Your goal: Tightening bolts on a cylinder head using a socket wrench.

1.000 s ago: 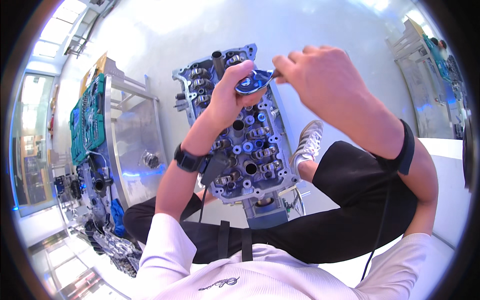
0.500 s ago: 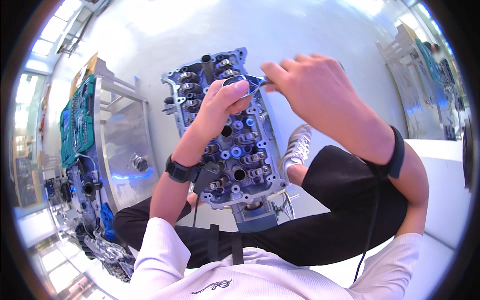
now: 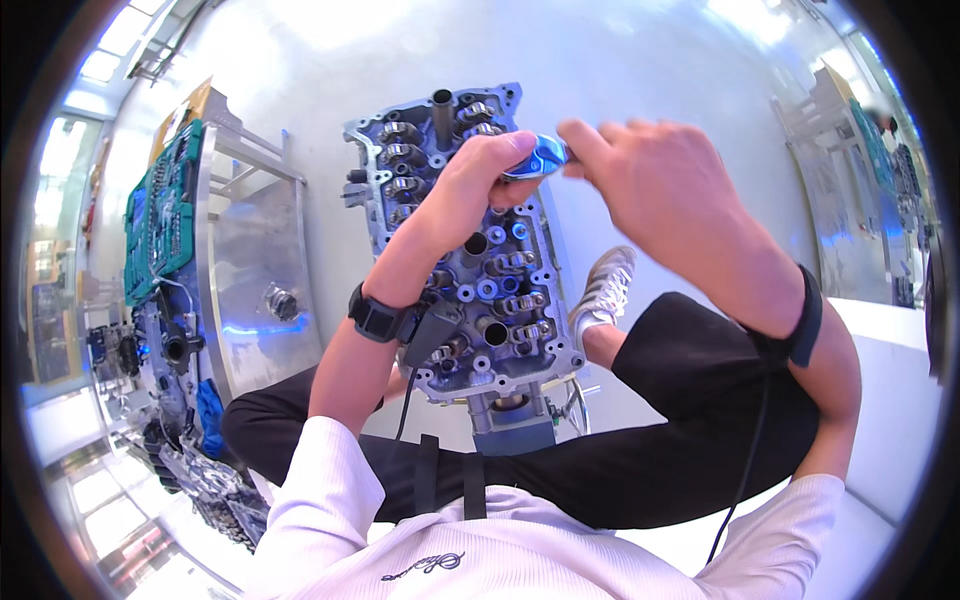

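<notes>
My left hand (image 3: 485, 172) is closed around a shiny metal tool (image 3: 536, 160) with a rounded head, its thumb lying on top. Blue light glints off the tool, and I cannot make out its exact kind. At its right end, the thumb and fingertips of my right hand (image 3: 650, 180) are pinched together; the outer fingers are slightly blurred. Both hands are above an engine cylinder head (image 3: 455, 372), in front of my body. Rocker arms (image 3: 518, 304), round bores and bolt holes show on its upper face. My left hand and forearm cover part of its middle.
A stand (image 3: 512, 440) is under the cylinder head's near end. On the left are a metal bench (image 3: 255, 245), a green tool case (image 3: 163, 215) and several engine parts (image 3: 175, 345). My shoe (image 3: 606, 290) is right of the cylinder head. Another bench (image 3: 840, 190) is at far right.
The cylinder head and both hands appear farther right in the picture. The tool has turned in my hands and shows a brighter blue face. Both hands stay closed at it.
</notes>
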Tool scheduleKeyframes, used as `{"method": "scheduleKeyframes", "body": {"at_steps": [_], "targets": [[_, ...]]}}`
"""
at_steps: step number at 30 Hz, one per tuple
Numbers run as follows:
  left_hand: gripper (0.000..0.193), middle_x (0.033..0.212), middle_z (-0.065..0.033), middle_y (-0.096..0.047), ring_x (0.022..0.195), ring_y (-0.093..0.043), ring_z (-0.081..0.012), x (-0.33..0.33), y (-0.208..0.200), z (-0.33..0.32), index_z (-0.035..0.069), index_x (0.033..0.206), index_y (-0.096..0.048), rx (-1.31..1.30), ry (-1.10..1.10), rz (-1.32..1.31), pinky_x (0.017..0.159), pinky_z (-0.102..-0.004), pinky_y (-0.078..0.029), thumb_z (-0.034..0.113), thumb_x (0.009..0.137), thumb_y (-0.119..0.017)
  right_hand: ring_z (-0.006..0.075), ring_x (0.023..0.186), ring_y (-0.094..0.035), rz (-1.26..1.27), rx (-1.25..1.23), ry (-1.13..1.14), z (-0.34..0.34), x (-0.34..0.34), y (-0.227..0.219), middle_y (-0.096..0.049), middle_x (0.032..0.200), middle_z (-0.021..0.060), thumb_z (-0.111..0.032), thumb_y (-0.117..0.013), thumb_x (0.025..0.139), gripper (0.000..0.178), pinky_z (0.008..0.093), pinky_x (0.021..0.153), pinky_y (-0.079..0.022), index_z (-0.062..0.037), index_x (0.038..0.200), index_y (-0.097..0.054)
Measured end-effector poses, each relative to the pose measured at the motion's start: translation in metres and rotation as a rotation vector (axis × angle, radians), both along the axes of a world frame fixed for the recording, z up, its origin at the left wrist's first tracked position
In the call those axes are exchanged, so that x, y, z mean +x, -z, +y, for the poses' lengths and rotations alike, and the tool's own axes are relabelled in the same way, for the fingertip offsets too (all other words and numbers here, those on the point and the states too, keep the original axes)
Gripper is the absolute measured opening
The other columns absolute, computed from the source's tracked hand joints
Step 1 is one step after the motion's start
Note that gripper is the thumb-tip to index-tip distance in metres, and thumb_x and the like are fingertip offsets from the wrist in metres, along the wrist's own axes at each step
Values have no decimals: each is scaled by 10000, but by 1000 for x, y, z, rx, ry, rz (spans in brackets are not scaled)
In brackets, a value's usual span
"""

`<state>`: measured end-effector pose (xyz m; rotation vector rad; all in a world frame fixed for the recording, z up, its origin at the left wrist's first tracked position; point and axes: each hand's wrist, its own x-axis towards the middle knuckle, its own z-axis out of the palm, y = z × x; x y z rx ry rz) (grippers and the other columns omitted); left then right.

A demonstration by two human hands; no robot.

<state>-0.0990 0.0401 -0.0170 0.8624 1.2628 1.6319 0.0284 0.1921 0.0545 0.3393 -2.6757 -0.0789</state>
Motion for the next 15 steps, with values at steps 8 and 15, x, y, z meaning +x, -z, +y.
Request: {"method": "scheduleKeyframes", "body": {"at_steps": [8, 15], "targets": [[192, 670, -83, -563, 608, -509, -150, 51, 1, 15, -2, 809, -587, 76, -395, 333, 575, -322, -429, 178, 866, -554, 368, 576, -579, -544, -210, 249, -28, 31, -35, -565, 588, 158, -118, -601, 855, 142, 466, 550, -427, -4, 879, -519], [335, 593, 77, -369, 562, -345, -37, 16, -4, -4, 57, 718, -552, 5, 62, 170, 493, -249, -296, 342, 893, -573, 336, 689, -573, -175, -104, 110, -14, 7, -9, -588, 707, 125, -118, -618, 849, 160, 448, 674, -430, -21, 933, -522]]}}
